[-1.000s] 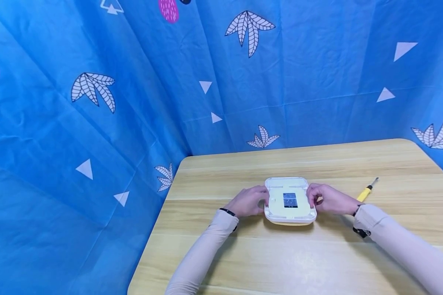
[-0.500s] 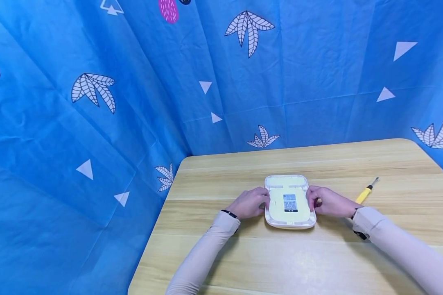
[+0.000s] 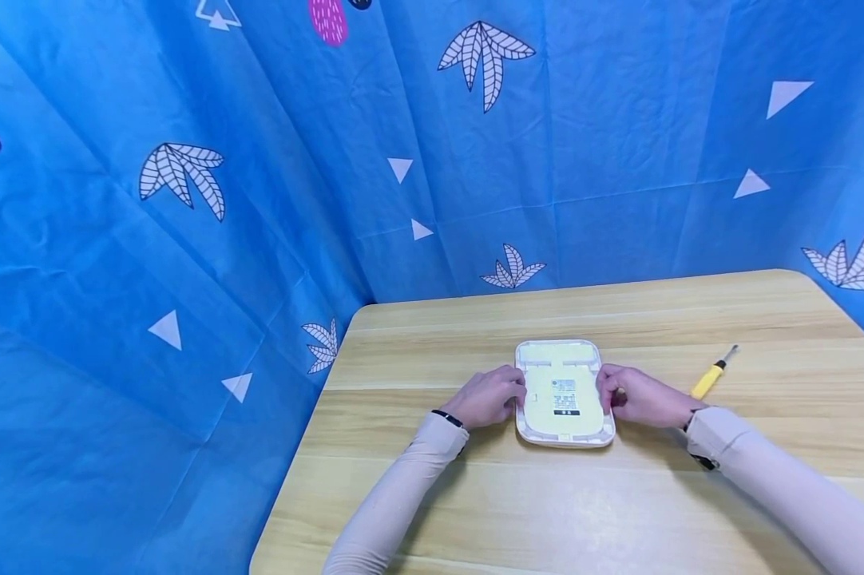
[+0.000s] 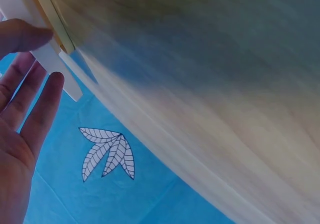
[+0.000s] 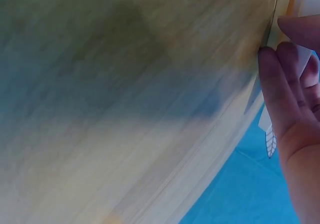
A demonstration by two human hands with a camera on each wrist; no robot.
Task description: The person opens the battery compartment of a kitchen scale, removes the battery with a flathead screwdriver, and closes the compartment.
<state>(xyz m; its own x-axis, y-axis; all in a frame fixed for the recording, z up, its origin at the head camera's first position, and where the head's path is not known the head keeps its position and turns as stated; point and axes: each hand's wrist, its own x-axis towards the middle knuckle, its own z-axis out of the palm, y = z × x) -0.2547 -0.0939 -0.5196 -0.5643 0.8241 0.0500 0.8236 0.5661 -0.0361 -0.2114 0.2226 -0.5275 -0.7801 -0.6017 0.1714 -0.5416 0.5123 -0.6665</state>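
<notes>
Facing head view more squarely than before: white case (image 3: 540, 414), pinched at opposite sides by left hand (image 3: 485, 397) and right hand (image 3: 644, 397), with printed label (image 3: 565, 398).

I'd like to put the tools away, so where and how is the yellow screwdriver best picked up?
Likely by its yellow handle, from above and the right, pinched across its width. The screwdriver lies on the table with its thick handle nearer and its thin metal shaft pointing away; the right hand crowds its left side.

Left hand (image 4: 20, 146) on white panel (image 4: 51, 59)
</notes>
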